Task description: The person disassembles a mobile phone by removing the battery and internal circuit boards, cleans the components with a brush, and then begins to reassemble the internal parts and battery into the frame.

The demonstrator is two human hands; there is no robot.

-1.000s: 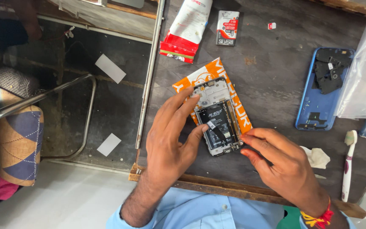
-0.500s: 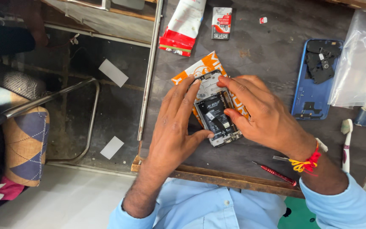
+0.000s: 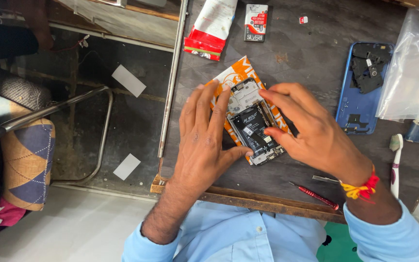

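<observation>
A dark, scuffed wooden table (image 3: 311, 58) filled the right of the view, its worn front edge running above the person's light blue shirt, with a grey floor and a metal chair frame (image 3: 88, 97) off to the left; near the table's front middle lay an opened phone (image 3: 253, 123), back cover off, its black battery and circuit parts exposed, resting on an orange and white packet (image 3: 229, 77); the left hand (image 3: 204, 140) pressed flat along the phone's left side, fingers spread over its upper left edge and the thumb hooked against its lower left corner, steadying rather than enclosing it; the right hand (image 3: 311, 131) curved in from the right, fingertips touching the phone's upper right edge and the thumb at its lower right side, loosely cupped and not closed around anything; the phone's long axis ran tilted, its top toward the far left and its bottom toward the near right; a red-handled screwdriver (image 3: 316, 196) and metal tweezers (image 3: 325, 179) lay just by the right wrist near the table edge; a blue phone back cover (image 3: 355, 106) holding black parts sat well to the right, beside a clear plastic bag (image 3: 410, 68); a white toothbrush (image 3: 394, 165) lay at the far right; a red and white pouch (image 3: 212, 29) and a small battery box (image 3: 256, 22) sat at the far edge.
</observation>
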